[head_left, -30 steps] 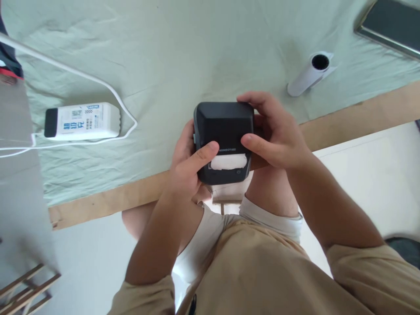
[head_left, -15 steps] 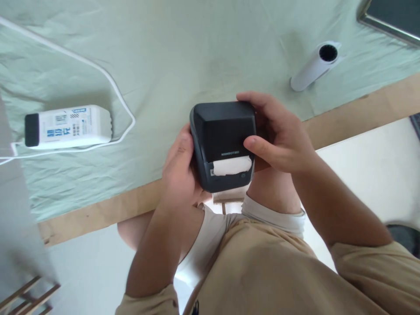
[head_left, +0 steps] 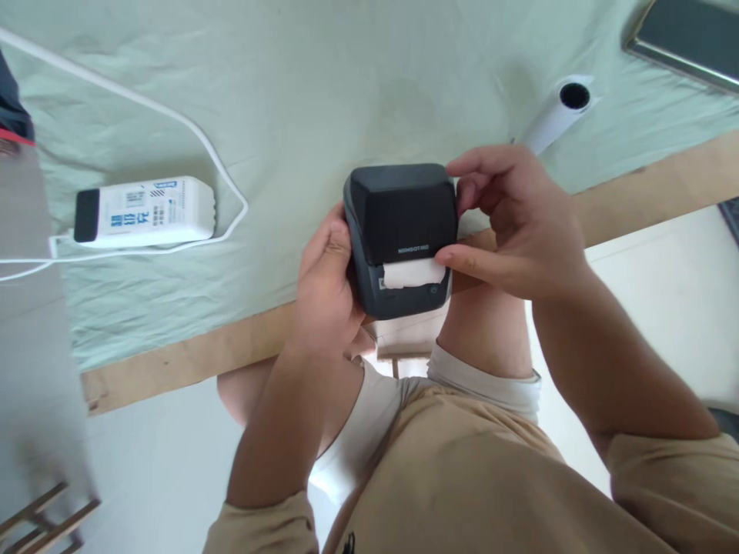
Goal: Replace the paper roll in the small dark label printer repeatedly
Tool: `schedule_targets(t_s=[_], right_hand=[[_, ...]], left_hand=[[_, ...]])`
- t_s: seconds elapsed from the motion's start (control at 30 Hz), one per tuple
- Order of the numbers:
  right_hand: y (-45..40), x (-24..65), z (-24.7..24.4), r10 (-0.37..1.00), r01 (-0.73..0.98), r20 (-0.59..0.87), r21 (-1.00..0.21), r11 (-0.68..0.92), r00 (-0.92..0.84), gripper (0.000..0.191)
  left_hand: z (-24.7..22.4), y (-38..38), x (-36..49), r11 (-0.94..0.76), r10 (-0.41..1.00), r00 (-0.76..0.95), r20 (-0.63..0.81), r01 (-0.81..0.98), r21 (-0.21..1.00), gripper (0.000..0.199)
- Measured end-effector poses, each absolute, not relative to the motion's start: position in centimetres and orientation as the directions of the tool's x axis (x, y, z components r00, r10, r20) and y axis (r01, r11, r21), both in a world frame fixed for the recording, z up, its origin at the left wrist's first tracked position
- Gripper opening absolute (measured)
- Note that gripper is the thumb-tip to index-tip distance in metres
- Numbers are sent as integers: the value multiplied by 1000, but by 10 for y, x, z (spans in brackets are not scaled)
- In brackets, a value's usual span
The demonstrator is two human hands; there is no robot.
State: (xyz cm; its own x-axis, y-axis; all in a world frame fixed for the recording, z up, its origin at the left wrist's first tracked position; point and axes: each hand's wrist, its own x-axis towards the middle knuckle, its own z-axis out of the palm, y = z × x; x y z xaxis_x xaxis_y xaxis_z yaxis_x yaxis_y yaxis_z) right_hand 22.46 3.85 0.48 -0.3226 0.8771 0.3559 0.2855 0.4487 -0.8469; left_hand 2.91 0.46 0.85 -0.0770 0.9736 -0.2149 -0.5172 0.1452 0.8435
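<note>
A dark grey label printer (head_left: pixel 407 215) with a glossy black lid is held in the air near the table edge. A strip of white label paper (head_left: pixel 412 273) sticks out of its front slot. My left hand (head_left: pixel 329 285) grips the printer's left side, thumb along the edge and the other fingers hidden beneath. On the right side my right hand (head_left: pixel 513 215) holds it lightly: the thumb tip lies by the paper slot, the index fingertip at the upper right corner, and the remaining fingers are curled.
A white roll (head_left: pixel 554 115) with a dark core lies on the green tablecloth (head_left: pixel 289 92), near a dark flat device (head_left: pixel 687 38). At left are a white box-shaped thing with printing (head_left: pixel 153 211) and a white cable (head_left: pixel 190 127). A wooden table edge (head_left: pixel 190 358) crosses in front of me.
The printer has shifted slightly up and to the right in view. My right hand has loosened and drawn outward, its thumb sliding from the lid to beside the paper slot.
</note>
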Motion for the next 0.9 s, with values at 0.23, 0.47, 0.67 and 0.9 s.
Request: schedule_targets(t_s=[0.23, 0.47, 0.67, 0.9], right_hand=[[32, 214, 26, 876, 344, 454, -806, 483, -166, 20], [44, 198, 44, 824, 373, 562, -753, 543, -66, 20], [57, 203, 48, 780, 724, 293, -295, 624, -553, 12], [56, 215, 73, 797, 649, 173, -494, 579, -579, 36]], left_hand=[[11, 3, 27, 250, 943, -89, -321, -448, 858, 27], [9, 5, 28, 236, 948, -75, -311, -491, 838, 32], [17, 2, 29, 256, 953, -32, -300, -435, 863, 42], [12, -3, 24, 227, 972, 45, -232, -455, 861, 25]])
